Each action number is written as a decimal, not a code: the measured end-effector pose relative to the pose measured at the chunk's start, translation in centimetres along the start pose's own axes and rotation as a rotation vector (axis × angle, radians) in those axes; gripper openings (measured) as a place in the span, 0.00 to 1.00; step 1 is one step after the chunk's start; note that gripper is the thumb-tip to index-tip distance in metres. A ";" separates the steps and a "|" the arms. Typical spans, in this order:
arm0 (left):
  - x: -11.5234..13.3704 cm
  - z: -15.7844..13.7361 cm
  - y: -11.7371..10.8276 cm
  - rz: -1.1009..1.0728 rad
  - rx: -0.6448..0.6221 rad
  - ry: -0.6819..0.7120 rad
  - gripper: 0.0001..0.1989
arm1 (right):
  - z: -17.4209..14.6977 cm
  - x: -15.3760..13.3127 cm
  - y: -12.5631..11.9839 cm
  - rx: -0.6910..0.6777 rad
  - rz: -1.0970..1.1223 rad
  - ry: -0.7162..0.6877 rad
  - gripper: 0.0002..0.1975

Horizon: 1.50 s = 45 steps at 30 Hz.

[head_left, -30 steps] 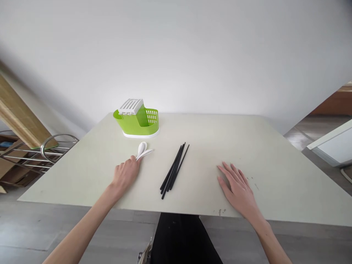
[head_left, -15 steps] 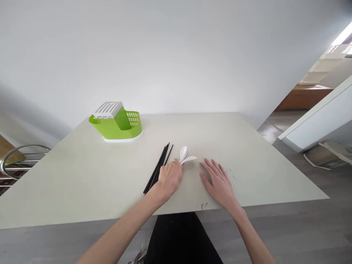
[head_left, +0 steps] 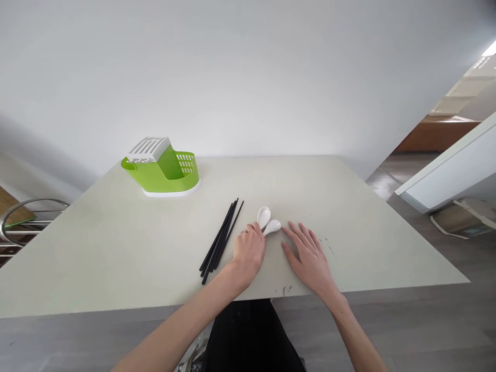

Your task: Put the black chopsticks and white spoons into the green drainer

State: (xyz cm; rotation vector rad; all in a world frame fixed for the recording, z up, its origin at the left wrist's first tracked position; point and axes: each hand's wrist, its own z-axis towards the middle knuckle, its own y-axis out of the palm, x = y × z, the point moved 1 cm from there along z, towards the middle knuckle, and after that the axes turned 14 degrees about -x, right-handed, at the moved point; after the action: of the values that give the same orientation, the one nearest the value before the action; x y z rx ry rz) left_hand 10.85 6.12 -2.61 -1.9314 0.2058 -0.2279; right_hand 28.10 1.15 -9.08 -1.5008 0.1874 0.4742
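Table (head_left: 116, 248) pale, its far edge against a white wall (head_left: 248, 77). Near the far left corner, well back from the near edge: a green holder (head_left: 166, 181) on a white base (head_left: 172, 193), upright. Tall section capped by a white slotted lid (head_left: 148, 149), with a small rounded lip of green at its left end. Right end is a lower, open-topped compartment (head_left: 186, 164) with a grid of holes in its wall; its floor is hidden behind the front side, so contents cannot be told. Chopsticks (head_left: 219, 243), black, in a loose slanting bundle, mid-table, lower ends toward the near edge; exact count unclear where they overlap. Left hand (head_left: 250, 248) just right of the bundle, fingers closed around the handles of white spoons (head_left: 264, 217); two bowls fan out past the fingers, toward the far edge and the right edge. Right hand (head_left: 308, 258) palm down on the table near the near edge, fingers spread, thumb apart; index fingertip by the right-hand bowl, contact uncertain. Dark marks (head_left: 284, 290) at the near edge. Off the left edge, a metal rack (head_left: 31, 232); beyond the right edge, a floor bin (head_left: 461, 219), contents unreadable.
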 end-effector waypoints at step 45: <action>-11.2 8.0 -17.2 0.039 0.476 0.028 0.34 | 0.0 -0.3 0.2 0.017 0.013 0.000 0.26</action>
State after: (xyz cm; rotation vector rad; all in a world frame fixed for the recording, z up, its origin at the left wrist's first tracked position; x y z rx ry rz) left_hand 2.73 22.30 9.85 -1.4518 0.1879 -0.2532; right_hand 27.75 1.07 -9.13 -1.4842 0.2011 0.4823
